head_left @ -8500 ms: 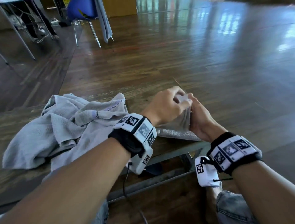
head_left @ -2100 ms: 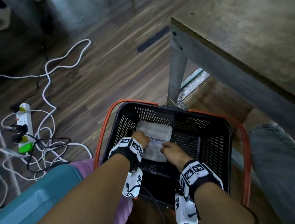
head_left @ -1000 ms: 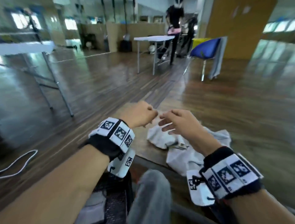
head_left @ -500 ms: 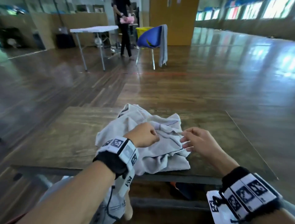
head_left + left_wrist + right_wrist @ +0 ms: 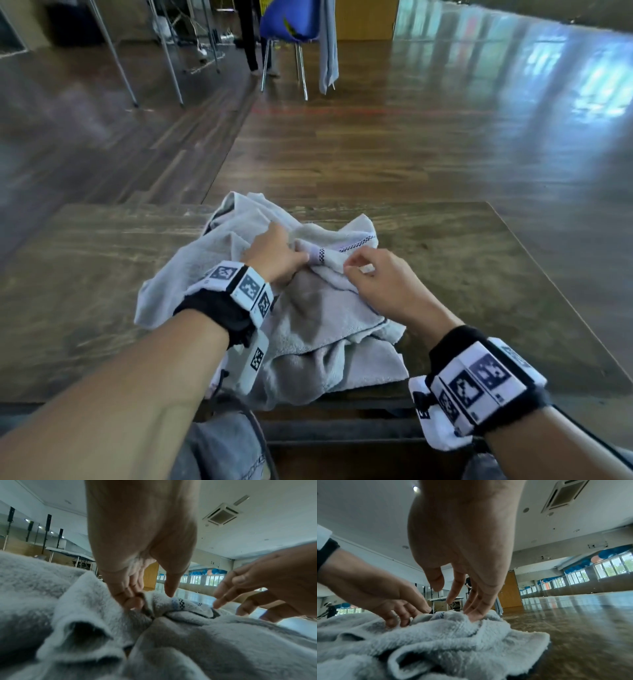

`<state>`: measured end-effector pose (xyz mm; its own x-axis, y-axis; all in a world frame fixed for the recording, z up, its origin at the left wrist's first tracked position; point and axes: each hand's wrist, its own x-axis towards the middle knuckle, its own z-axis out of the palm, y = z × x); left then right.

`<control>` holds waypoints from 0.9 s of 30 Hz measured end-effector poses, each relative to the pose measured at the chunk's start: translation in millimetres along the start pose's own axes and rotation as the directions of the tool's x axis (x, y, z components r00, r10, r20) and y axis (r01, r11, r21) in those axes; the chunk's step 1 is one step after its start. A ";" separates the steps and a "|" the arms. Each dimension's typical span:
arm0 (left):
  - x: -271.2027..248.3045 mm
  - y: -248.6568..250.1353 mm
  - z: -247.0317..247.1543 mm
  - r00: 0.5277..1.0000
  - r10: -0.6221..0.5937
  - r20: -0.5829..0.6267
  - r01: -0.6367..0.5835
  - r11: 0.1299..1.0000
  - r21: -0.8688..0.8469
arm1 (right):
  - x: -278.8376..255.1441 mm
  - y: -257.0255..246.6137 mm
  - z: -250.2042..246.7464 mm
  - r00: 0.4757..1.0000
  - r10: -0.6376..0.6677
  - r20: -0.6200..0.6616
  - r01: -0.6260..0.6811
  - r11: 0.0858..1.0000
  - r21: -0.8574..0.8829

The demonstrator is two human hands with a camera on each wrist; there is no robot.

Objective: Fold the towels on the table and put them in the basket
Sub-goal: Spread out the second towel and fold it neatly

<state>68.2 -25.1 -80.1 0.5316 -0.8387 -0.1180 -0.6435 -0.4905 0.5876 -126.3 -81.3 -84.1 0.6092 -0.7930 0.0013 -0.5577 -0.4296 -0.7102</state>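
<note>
left hand (image 5: 277,255) is down on the crumpled pale grey terry towels (image 5: 318,318), fingers curled in, and the left wrist view shows the thumb and fingertips (image 5: 132,601) pinching a fold of cloth right beside the small black-and-white checkered band (image 5: 321,254) woven into the hem. right hand (image 5: 373,274) sits just to the right of it, fingers loosely bent and slightly apart, tips resting on the same raised edge of towel; from the right wrist view the fingers (image 5: 476,609) press onto the ridge of fabric while the thumb hangs clear above it, so nothing is gripped there. both hands are close together, nearly touching, over the top of the heap.

the towel pile lies bunched in the middle of the dark worn wooden table (image 5: 85,291), towards the near edge, with one corner reaching that edge. both wrists wear black bands with white marker-printed blocks (image 5: 245,284), and a denim-covered knee (image 5: 222,445) shows below the table edge.

beyond the table, glossy brown plank floor (image 5: 411,154) stretches away. at the far end stands a blue plastic chair on metal legs (image 5: 291,24) with a grey cloth (image 5: 328,44) draped over its back, next to a person's dark trouser legs (image 5: 248,37) and the thin metal legs of a folding table (image 5: 168,58).
</note>
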 end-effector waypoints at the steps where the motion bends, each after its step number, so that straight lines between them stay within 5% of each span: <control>1: 1.7 0.1 1.0 1.000 -0.002 -0.017 0.001 0.999 -0.037 | 1.0 -1.1 1.9 0.999 -0.002 0.045 0.003 1.000 -0.017; 4: 1.7 11.3 1.8 0.993 0.040 -0.115 -0.070 0.962 -0.265 | -0.9 0.1 6.7 0.993 -0.009 0.114 0.014 0.999 -0.046; 7: -5.8 40.7 1.1 0.963 0.173 -0.208 -0.244 0.887 -0.391 | -1.1 4.7 1.9 0.999 0.000 -0.040 0.002 0.999 0.039; 11: -39.3 86.5 4.7 0.893 0.427 -0.140 -0.418 0.674 -0.609 | -5.1 16.0 -17.0 0.992 -0.014 -0.124 0.028 0.993 0.115; 15: -58.8 96.1 16.3 0.836 0.545 -0.065 -0.462 0.634 -0.620 | -10.0 28.9 -27.8 0.993 0.000 -0.115 0.027 0.973 0.231; 19: -48.5 72.3 11.0 0.862 0.502 -0.075 -0.486 0.775 -0.404 | -12.2 34.0 -49.8 0.949 0.218 -0.229 -0.064 0.842 0.535; 23: -40.0 34.6 16.6 0.818 0.397 0.417 -0.460 0.886 0.057 | -18.9 29.9 -67.5 0.893 0.249 -0.374 0.182 0.561 0.808; 25: -39.8 24.2 23.5 0.839 0.342 0.422 -0.435 0.889 0.144 | -21.9 29.3 -71.2 0.874 0.203 -0.441 0.289 0.513 0.808; 27: -38.5 24.8 25.6 0.880 0.365 0.304 -0.425 0.890 0.163 | -23.8 28.8 -71.3 0.873 0.146 -0.466 0.336 0.512 0.790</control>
<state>17.7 -10.9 -81.4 0.0659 -0.9890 -0.1326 -0.8886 -0.1186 0.4431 -197.1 -105.6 -54.4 0.1871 -0.9561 0.2255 0.3648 -0.1455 -0.9196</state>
